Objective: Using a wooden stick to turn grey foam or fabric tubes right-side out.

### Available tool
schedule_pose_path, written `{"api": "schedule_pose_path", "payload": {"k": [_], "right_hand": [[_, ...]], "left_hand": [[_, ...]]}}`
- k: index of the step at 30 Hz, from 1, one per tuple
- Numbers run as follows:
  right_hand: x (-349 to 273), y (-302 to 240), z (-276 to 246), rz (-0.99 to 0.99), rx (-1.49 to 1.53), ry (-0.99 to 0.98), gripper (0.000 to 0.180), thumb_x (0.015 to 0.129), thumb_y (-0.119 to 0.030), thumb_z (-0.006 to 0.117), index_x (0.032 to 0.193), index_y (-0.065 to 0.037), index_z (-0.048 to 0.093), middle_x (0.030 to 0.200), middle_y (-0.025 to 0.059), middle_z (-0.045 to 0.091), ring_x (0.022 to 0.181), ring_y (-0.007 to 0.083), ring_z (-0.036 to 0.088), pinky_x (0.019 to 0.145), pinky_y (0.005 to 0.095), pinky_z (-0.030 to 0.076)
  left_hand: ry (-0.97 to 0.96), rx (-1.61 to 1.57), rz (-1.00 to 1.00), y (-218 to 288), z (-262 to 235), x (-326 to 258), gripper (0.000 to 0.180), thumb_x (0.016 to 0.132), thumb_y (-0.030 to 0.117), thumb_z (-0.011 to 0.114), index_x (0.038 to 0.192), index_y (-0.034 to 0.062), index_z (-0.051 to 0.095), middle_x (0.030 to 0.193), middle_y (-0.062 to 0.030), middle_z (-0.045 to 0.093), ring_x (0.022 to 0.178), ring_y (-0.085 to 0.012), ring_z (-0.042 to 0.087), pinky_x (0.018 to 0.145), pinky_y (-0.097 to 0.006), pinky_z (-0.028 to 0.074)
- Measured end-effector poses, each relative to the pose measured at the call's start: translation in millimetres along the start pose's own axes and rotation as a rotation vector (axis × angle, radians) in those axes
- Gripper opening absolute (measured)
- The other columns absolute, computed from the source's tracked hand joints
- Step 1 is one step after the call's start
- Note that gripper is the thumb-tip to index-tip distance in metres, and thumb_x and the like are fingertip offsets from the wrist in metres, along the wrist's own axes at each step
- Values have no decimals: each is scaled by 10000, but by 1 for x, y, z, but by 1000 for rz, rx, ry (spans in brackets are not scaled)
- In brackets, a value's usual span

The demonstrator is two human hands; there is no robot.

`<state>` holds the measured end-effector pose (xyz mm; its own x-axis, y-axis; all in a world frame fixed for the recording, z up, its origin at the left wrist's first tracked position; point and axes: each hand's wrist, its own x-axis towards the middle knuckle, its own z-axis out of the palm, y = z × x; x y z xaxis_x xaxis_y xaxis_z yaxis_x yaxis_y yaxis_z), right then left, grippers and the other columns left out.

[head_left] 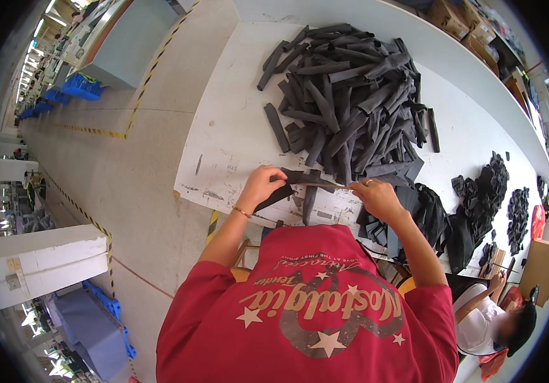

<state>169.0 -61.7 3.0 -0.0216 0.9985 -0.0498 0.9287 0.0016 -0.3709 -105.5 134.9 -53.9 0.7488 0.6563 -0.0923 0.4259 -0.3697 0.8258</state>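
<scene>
Near the table's front edge, my left hand (265,184) pinches the end of a dark grey fabric piece (301,177) between thumb and fingers. My right hand (378,198) is closed on one end of a thin, light-brown stick (328,186), which lies across the fabric toward my left hand. Whether the stick goes inside the fabric is hard to make out. Another dark strip (309,205) hangs down toward me from below the stick. Just beyond both hands rises a large pile of dark grey fabric tubes (351,96).
The white table (223,121) stretches away to the right, bearing flat dark pieces (408,198) and more heaps of black fabric (486,185). A person in a white top (479,319) sits at the right. A raised ledge (453,51) runs along the table's far side.
</scene>
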Motion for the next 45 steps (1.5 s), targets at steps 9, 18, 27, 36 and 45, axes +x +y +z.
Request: {"api": "schedule_pose_path", "payload": {"k": [9,18,27,36,45], "right_hand": [[-23,-4,-54,82,32,19,174,849,-176,605,1001,-106,654,807,98,609,752,303,613,655,392,492],[-16,0,-22,69,46,-12,186,854,-184,598,1010,-95,645,829,116,623,759,316,624,663,406,495],[24,-29,64,301,944,-44,161,921,-163,523,892,-21,594,660,57,559,623,150,551,595,308,438],[49,-83,78,318,946,173,182,888,-85,552,1032,23,581,672,153,570,582,190,547,568,323,445],[0,-75,76,324,836,-143,189,928,-161,511,932,10,593,621,131,546,584,226,558,566,343,440]], "left_hand": [[40,117,70,2,-4,9,109,705,106,709,780,41,664,803,-95,653,835,-292,580,752,-378,464],[0,115,128,22,4,14,86,709,89,699,767,39,659,764,-92,647,801,-280,579,754,-362,461],[693,11,374,90,13,12,276,764,112,710,1000,36,588,968,-49,597,1077,-254,520,929,-386,403],[499,-1830,-250,45,74,14,251,874,242,665,1003,37,599,832,-88,625,866,-237,623,885,-388,515],[738,-1601,-404,39,49,31,223,842,220,711,884,34,595,707,-57,597,572,-158,553,533,-296,476]]}}
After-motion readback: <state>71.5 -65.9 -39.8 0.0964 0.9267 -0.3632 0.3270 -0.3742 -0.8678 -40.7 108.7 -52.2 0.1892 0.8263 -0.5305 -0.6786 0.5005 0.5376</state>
